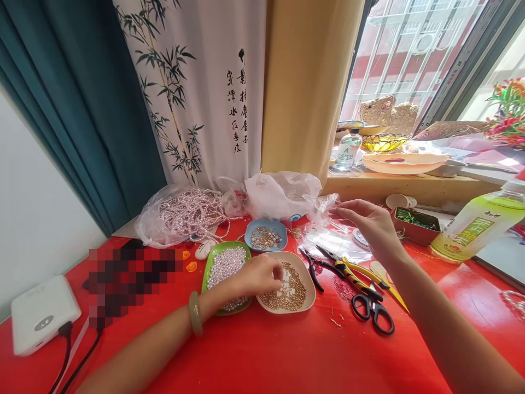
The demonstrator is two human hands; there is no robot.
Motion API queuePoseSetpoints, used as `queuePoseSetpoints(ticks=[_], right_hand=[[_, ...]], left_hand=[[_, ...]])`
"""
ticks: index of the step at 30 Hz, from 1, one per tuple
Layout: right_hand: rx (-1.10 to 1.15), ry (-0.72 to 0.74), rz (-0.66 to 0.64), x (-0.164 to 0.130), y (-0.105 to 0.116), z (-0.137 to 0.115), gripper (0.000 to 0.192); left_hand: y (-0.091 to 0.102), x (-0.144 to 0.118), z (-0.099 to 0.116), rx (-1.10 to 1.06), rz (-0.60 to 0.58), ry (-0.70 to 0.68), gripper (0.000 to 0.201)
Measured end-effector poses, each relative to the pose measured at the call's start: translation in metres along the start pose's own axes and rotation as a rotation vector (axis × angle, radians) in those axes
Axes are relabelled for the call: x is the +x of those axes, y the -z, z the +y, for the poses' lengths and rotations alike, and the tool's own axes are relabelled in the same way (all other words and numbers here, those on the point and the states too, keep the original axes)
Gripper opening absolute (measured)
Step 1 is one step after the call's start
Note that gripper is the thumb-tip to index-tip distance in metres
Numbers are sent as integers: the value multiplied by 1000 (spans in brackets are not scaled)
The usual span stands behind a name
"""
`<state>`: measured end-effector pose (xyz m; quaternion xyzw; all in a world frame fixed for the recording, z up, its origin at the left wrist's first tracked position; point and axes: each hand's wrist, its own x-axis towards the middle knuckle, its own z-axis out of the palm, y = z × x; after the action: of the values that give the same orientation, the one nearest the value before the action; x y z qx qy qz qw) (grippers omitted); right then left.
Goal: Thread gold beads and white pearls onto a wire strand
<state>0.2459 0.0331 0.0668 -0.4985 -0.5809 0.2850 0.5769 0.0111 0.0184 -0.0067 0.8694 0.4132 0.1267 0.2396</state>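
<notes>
Stretching across the view: a red desk (262, 355), backed by teal, bamboo-print and tan curtains, with a barred window (406, 49) and a cluttered sill at the right. Lying at the back left: a bag of pearl strands (184, 214), with crumpled plastic (283, 194) beside it. Standing together mid-desk: a green dish (213, 262) of pearls, a beige dish (307, 284) of gold beads, a blue dish (264, 236) behind. Lying right of the beige dish, long axes running from upper left down to lower right, tips pointing toward the blue dish: pliers (348, 271) and scissors (371, 306). Leaning at the far right: a green bottle (476, 224). Resting at the left edge: a white box (41, 314), cabled. Hovering over the beige dish, left hand (258, 273), grip narrow, fingertips pinching among the beads; held bead too small for telling. Reaching toward the plastic, right hand (369, 221), grip narrow, fingertips nipping something thin and clear.
</notes>
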Motion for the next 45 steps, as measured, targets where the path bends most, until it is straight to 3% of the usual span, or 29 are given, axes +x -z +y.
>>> queuePoseSetpoints(ticks=[18,23,28,31,36,45], right_hand=[[-50,27,15,-3,0,-10,19],[-15,-7,-89,-11,-18,-11,17],[63,-162,-316,-36,-67,2,14],[125,-220,-395,-53,-89,16,10],[127,-172,-391,-64,-97,27,9],[157,-189,-416,-65,-98,19,9]], left_hand=[[6,3,-7,-292,27,52,16],[6,10,-15,-685,75,95,17],[17,11,-18,-1295,195,207,20],[22,11,-19,-1502,231,200,19],[22,11,-22,-1577,264,189,17],[24,8,-16,-1589,199,192,10]])
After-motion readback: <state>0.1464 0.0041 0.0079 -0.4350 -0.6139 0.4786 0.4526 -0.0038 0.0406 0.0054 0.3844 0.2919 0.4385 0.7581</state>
